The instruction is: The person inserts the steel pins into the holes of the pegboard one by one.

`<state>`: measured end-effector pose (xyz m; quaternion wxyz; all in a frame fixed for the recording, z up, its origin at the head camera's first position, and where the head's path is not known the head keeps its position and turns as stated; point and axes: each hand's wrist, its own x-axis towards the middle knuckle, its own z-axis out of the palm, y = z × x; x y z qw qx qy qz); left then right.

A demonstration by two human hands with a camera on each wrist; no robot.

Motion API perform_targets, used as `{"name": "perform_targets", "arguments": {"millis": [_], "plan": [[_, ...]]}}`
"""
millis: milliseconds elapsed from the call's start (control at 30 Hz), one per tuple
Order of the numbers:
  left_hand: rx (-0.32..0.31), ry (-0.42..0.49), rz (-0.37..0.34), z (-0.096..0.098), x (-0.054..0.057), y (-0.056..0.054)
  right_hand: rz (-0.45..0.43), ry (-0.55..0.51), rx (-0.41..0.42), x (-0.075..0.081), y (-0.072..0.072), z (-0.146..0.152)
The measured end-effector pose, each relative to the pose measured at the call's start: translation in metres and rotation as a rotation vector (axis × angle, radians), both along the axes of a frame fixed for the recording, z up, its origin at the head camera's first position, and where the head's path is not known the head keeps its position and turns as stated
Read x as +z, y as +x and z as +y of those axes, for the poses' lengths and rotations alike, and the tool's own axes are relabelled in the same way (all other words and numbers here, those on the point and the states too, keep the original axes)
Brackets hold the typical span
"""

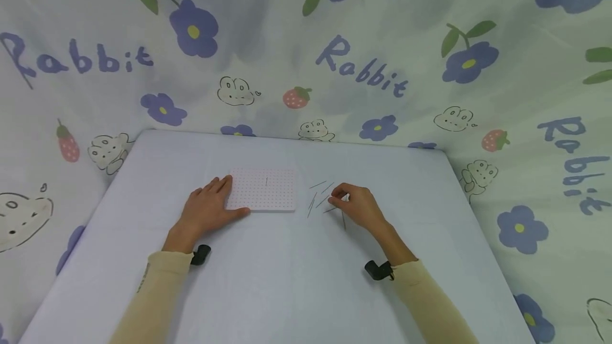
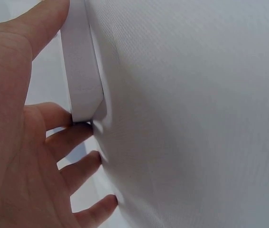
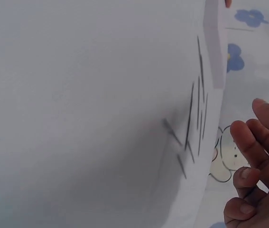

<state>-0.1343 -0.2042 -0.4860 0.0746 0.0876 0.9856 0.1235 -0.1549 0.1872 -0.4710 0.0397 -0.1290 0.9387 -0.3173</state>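
A flat white pegboard (image 1: 262, 190) with rows of small holes lies on the table, and one thin dark stick (image 1: 266, 181) stands in it. My left hand (image 1: 207, 208) rests at its near left corner. The thumb touches the front edge and the outstretched fingers lie along the left side; in the left wrist view the board's white side wall (image 2: 82, 66) shows between them. Right of the board several thin dark sticks (image 1: 322, 201) lie scattered. Above them hovers my right hand (image 1: 358, 205), fingers bent, a gap between thumb and index finger in the right wrist view, nothing visible there.
A white cloth (image 1: 287, 280) covers the table. Behind and beside it hangs a curtain (image 1: 268, 52) printed with flowers, rabbits and strawberries. A small black wrist camera (image 1: 201, 255) sits at the left cuff and another black camera (image 1: 379, 270) at the right.
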Motion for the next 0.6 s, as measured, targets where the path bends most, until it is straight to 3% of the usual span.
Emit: {"name": "perform_targets", "arguments": {"millis": [600], "plan": [[-0.004,-0.002,-0.006,-0.002,-0.003,-0.002,-0.086,0.1,-0.094,-0.013,0.02,0.016]]}}
